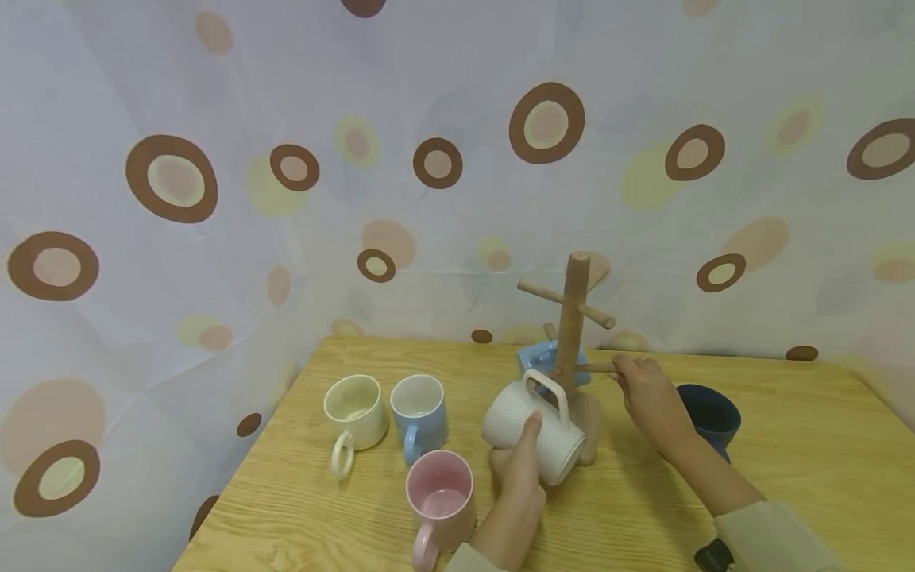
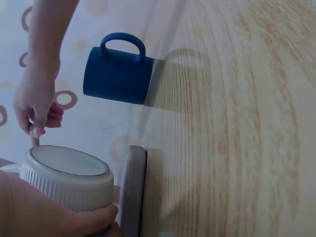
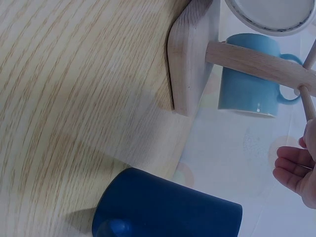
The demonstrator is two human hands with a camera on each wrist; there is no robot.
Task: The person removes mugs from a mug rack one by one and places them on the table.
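A white ribbed mug [image 1: 525, 437] lies tilted in my left hand [image 1: 518, 492], which grips it round the body with the thumb on top. Its handle points up beside the post of a wooden mug tree [image 1: 572, 318], and its base shows in the left wrist view. My right hand [image 1: 650, 397] pinches the end of a low peg [image 1: 595, 368] on the tree's right side. Behind the post, a light blue mug [image 3: 249, 81] hangs on the tree, its handle by the wood. A dark blue mug [image 1: 708, 413] stands right of the tree, partly behind my right forearm.
On the left of the wooden table [image 1: 286, 508] stand a cream mug [image 1: 364, 421], a blue mug with a white inside [image 1: 427, 429] and a pink mug [image 1: 450, 516], close to my left wrist. A patterned cloth [image 1: 457, 95] hangs behind the table.
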